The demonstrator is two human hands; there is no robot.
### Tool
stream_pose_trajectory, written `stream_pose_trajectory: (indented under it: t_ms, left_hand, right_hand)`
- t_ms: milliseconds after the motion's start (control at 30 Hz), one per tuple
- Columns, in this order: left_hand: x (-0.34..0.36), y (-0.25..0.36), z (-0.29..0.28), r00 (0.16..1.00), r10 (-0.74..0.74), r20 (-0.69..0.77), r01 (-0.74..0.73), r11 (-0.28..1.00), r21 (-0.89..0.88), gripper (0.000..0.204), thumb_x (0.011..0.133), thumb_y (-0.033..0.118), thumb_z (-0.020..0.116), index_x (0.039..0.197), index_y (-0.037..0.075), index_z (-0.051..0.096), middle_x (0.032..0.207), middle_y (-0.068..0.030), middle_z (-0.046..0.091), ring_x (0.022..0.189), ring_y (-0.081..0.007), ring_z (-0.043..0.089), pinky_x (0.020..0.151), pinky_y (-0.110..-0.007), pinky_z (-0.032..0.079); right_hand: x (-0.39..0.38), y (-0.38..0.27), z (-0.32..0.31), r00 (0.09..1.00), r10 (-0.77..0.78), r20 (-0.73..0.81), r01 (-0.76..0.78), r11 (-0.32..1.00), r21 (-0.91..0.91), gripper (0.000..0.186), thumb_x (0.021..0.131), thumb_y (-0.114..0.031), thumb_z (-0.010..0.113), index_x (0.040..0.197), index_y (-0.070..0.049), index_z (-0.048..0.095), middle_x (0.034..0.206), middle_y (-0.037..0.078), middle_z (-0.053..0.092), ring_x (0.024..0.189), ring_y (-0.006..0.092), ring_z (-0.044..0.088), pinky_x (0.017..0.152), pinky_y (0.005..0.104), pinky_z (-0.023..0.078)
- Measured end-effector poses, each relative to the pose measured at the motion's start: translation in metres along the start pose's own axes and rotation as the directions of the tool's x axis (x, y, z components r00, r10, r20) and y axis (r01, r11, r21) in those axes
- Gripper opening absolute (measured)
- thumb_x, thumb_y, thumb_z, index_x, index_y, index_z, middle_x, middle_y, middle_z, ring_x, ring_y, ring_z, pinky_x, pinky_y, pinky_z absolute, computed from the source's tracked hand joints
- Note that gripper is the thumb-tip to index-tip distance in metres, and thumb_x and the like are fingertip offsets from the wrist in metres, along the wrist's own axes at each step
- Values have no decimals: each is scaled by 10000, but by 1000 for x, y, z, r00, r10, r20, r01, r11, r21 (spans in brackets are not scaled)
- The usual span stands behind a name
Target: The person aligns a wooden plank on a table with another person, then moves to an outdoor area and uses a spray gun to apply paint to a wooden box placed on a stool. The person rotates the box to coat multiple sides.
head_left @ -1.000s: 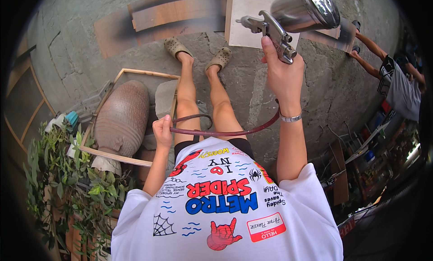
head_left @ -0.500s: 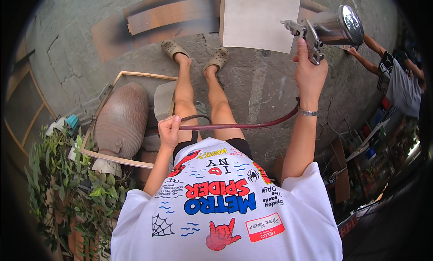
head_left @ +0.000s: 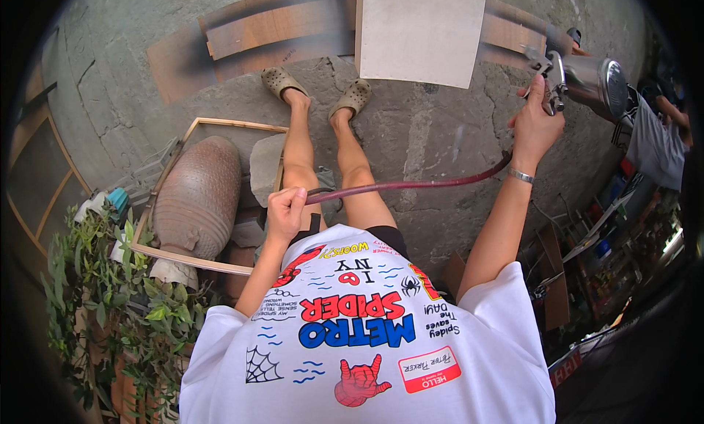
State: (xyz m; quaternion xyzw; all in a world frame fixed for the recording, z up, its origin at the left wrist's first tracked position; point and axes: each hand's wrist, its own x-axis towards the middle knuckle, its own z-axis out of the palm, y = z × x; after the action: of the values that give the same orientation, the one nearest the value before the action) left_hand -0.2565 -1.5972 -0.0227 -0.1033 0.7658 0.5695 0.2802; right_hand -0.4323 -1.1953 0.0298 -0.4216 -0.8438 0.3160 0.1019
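- My right hand point(head_left: 534, 127) grips a metal spray gun point(head_left: 579, 75) with a shiny silver cup, raised right of the pale board point(head_left: 422, 29).
- My left hand point(head_left: 284, 213) closes around its dark red hose point(head_left: 411, 183).

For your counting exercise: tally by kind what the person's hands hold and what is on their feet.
Spray gun, in right hand: 1
Dark red hose, in left hand: 1
Tan clogs: 2
Total: 4
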Motion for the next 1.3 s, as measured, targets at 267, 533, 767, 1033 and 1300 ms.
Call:
stream_pose_trajectory:
  t_ms: [267,533,767,1033,1300]
  left_hand:
    - [-8,-25,-23,992,-60,-111,57,998,-29,465,1048,183,541,663,-33,398,593,-78,328,531,-157,322,520,-373,260]
    - [-16,-44,-33,982,-91,-164,76,993,-92,507,1059,204,527,615,-26,440,558,-56,408,514,-132,380,515,-357,278]
    - [-17,-47,-36,977,-112,-183,89,987,-131,522,1059,204,523,601,-22,417,545,-53,373,506,-128,352,511,-357,261]
    - [-20,-53,-41,969,-139,-204,102,978,-181,528,1058,195,505,582,-7,397,535,-42,359,494,-125,342,506,-359,247]
    - [-16,-44,-38,978,-112,-176,91,988,-124,515,1057,205,512,598,-12,426,541,-49,366,495,-139,364,511,-365,277]
  right_hand:
    - [-35,-14,28,942,54,332,-88,992,88,447,990,-426,721,808,-19,743,636,8,641,602,76,571,561,271,417]
    - [-63,-35,53,917,-45,396,16,997,76,419,976,-388,741,847,10,749,632,8,635,605,78,567,574,277,437]
    - [-73,-51,62,882,-77,465,53,996,65,420,975,-371,746,817,18,725,621,4,615,592,69,544,548,272,422]
    - [-84,-72,69,809,-120,575,-72,951,301,408,973,-361,753,936,45,748,651,10,629,625,83,547,586,280,449]
    - [-68,-67,67,877,-101,469,119,993,-11,446,978,-460,727,940,-18,775,696,26,689,618,70,595,553,253,424]
